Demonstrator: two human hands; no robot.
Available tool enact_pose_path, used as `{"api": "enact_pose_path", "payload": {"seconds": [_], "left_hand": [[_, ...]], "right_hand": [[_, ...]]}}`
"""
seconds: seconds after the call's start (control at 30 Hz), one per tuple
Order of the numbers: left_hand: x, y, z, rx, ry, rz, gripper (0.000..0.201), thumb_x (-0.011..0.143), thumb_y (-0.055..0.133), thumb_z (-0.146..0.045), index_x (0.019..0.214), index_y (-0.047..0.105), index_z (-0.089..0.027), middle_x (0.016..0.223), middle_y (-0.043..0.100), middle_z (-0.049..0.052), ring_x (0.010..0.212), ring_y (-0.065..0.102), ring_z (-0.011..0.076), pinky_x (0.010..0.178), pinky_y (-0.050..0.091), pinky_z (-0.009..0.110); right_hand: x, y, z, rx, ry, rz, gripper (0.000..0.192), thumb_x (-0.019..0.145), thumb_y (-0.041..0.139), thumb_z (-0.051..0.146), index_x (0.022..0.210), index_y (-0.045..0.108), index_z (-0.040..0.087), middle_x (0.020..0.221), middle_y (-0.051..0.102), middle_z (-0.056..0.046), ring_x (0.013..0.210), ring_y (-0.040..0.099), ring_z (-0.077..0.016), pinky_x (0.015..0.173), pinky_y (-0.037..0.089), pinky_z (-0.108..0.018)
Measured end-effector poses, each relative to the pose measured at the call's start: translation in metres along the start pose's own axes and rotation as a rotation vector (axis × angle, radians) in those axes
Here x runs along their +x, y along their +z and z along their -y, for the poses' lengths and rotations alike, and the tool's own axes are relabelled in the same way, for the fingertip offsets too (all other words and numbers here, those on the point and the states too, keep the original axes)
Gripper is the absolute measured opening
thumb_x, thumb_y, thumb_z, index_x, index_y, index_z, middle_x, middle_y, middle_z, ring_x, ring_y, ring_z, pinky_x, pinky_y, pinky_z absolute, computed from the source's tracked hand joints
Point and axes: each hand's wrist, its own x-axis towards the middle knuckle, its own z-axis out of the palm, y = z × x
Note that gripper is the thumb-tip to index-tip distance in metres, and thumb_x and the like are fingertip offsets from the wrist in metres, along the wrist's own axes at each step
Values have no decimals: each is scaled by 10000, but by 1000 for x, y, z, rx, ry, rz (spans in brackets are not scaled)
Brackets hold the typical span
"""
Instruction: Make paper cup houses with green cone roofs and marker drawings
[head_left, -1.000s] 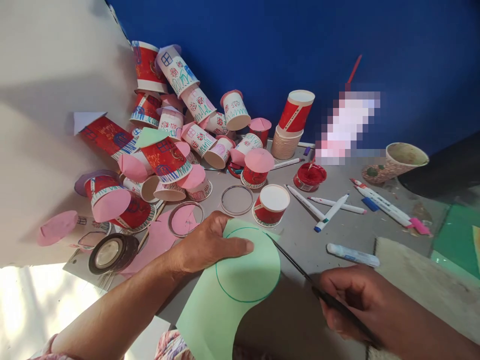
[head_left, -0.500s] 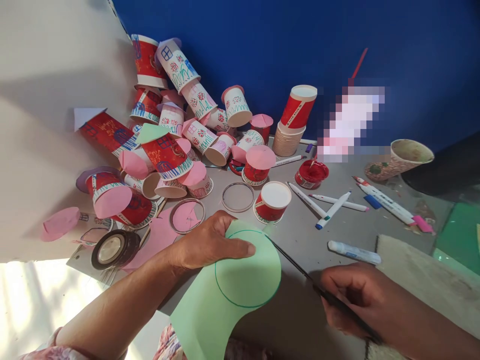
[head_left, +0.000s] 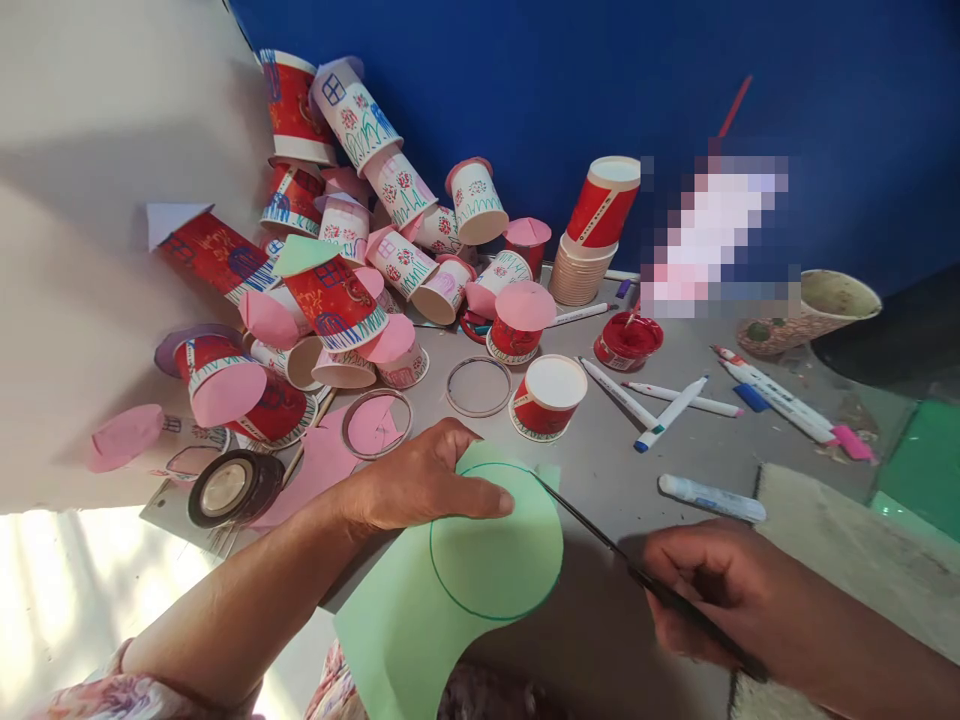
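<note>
My left hand [head_left: 442,480] pinches a sheet of light green paper [head_left: 405,620], thumb on top and fingers hidden beneath. A circle is drawn on the paper in dark green line, and its right edge is cut along that line. In my right hand [head_left: 720,590] is a pair of dark scissors [head_left: 600,535], their tips at the upper right of the circle. The blades look nearly together at the paper's edge. Just beyond the paper stands an upside-down red paper cup [head_left: 549,397], with a metal ring [head_left: 478,387] to its left.
Decorated paper cups with paper roofs [head_left: 337,300] pile up at the left. Behind are stacked cups [head_left: 596,230] and a red paint jar [head_left: 628,342]. Markers [head_left: 671,412], a glue tube [head_left: 711,498] and a patterned cup [head_left: 806,312] lie right. A tape roll [head_left: 229,488] sits left.
The view has shifted slightly. The scissors' tips stay at the circle's upper right, and a strip of green paper now shows more plainly beyond them. Both hands keep their holds.
</note>
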Motion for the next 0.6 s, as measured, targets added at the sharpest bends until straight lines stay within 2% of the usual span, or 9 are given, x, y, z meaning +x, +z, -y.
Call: {"api": "enact_pose_path", "payload": {"seconds": [0.2, 0.43, 0.6], "left_hand": [[0, -1, 2, -20, -20, 11, 159, 748, 808, -285, 752, 759, -135, 678, 700, 3, 606, 594, 99, 618, 516, 192], [1, 0, 2, -32, -67, 33, 173, 733, 798, -245, 647, 692, -139, 585, 606, -28, 523, 532, 83, 533, 482, 179], [0, 2, 3, -57, -97, 35, 145, 730, 795, -237, 657, 712, -143, 598, 622, -20, 531, 552, 94, 557, 505, 194]], "right_hand": [[2, 2, -1, -1, 22, 14, 415, 879, 659, 290, 622, 343, 214, 565, 454, 71, 521, 341, -65, 533, 251, -229], [2, 3, 0, 8, 10, 42, 465, 844, 708, 355, 613, 332, 210, 589, 477, 59, 548, 415, -71, 540, 266, -220], [1, 2, 5, -22, 31, 36, 433, 847, 688, 354, 617, 350, 210, 594, 495, 47, 548, 442, -76, 531, 264, -220]]}}
